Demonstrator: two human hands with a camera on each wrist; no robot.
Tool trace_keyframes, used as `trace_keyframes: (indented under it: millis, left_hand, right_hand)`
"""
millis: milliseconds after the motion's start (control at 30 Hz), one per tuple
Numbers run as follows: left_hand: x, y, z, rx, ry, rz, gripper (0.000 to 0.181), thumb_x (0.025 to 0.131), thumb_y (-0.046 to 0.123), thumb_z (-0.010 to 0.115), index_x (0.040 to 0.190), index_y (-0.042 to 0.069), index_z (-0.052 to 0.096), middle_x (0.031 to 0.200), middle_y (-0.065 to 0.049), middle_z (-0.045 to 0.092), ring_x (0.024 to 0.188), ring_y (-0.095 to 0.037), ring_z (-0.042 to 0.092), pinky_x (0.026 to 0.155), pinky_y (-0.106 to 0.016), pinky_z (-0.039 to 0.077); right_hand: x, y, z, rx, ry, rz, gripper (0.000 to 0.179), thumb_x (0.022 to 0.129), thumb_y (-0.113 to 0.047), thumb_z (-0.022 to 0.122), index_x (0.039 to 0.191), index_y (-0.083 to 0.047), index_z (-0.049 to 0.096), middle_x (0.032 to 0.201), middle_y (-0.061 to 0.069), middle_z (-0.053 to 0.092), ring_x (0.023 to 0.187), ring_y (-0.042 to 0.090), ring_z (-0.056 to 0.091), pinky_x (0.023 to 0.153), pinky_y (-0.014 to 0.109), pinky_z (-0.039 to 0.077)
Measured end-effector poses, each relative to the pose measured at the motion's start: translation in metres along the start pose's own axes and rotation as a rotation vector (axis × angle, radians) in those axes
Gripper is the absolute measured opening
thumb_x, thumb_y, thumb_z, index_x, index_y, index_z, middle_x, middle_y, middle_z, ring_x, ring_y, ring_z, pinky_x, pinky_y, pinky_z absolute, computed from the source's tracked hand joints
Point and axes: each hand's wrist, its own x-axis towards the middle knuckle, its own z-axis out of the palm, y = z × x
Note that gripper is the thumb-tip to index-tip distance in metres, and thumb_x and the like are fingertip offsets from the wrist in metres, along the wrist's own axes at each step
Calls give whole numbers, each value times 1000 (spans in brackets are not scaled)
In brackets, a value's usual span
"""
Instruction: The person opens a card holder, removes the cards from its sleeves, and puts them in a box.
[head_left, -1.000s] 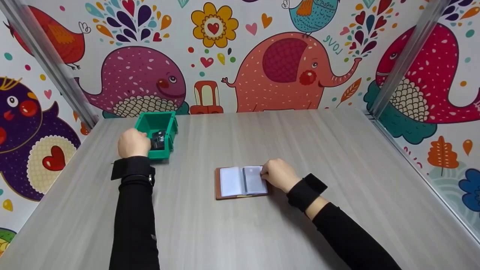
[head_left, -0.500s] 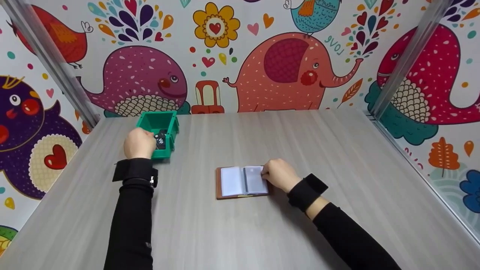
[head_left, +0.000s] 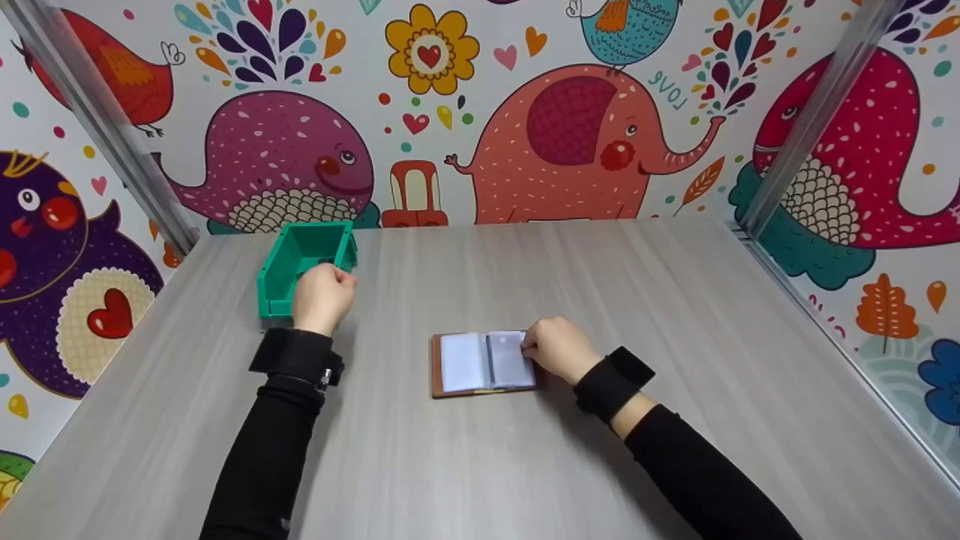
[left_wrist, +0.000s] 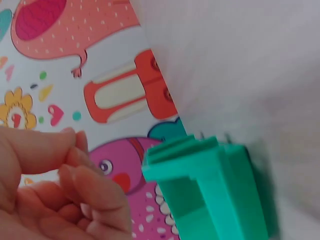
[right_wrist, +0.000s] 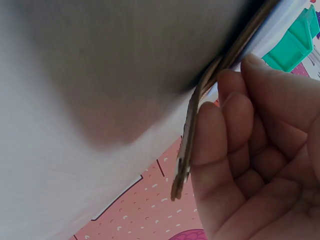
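My left hand (head_left: 324,298) is lifted at the near right corner of a green plastic bin (head_left: 274,289), its fingers curled and thumb tip meeting the forefinger. No object shows between those fingertips in the left wrist view, where the bin (left_wrist: 220,175) stands apart from the hand. A small card holder (head_left: 437,375) with a brown cover and clear plastic pages lies spread on the table. With thumb and curled fingers, my right hand (head_left: 561,349) pinches its right-hand pages at the outer edge. In the right wrist view, the brown cover (right_wrist: 186,145) passes along the backs of the fingers.
The grey wood-grain table (head_left: 465,465) reaches back to a wall (head_left: 442,135) printed with cartoon animals. Metal posts (head_left: 112,127) rise at the rear corners. The dark items seen inside the bin earlier are mostly behind my left hand.
My left hand has come from over the bin's left side to its near right corner, uncovering the left wall. My right hand and the card holder stay in place.
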Motion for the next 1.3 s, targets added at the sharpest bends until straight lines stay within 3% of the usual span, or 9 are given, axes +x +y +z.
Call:
trace_keyframes:
  millis: [367,800,1000,1300]
  left_hand:
    - [-11,16,24,-1,-95,66,18,97,14,58,93,-2,64,96,-18,66,86,-33,60,79,-47,47]
    - [-33,37,52,-4,-185,119,18,93,13,64,77,4,62,76,-7,60,70,-23,54,69,-40,46]
    - [-43,43,65,-5,-233,160,27,92,11,63,67,8,54,66,0,49,61,-18,46,61,-33,39]
    - [-57,47,82,39,-289,258,20,86,6,63,66,7,63,63,1,52,58,-17,47,59,-32,42]
  right_hand:
    - [0,1,1,-13,-11,13,5,78,-1,79,80,-6,79,82,7,74,76,26,69,69,41,54]
    - [1,2,1,-9,-13,-7,5,79,-1,79,79,-6,78,82,6,73,75,25,69,69,40,54]
    - [0,2,0,-4,-6,-22,5,78,-1,79,80,-5,79,82,6,73,76,25,69,69,40,55]
    - [0,2,0,-18,0,-40,5,77,-1,80,79,-5,79,81,6,73,75,26,69,69,41,54]
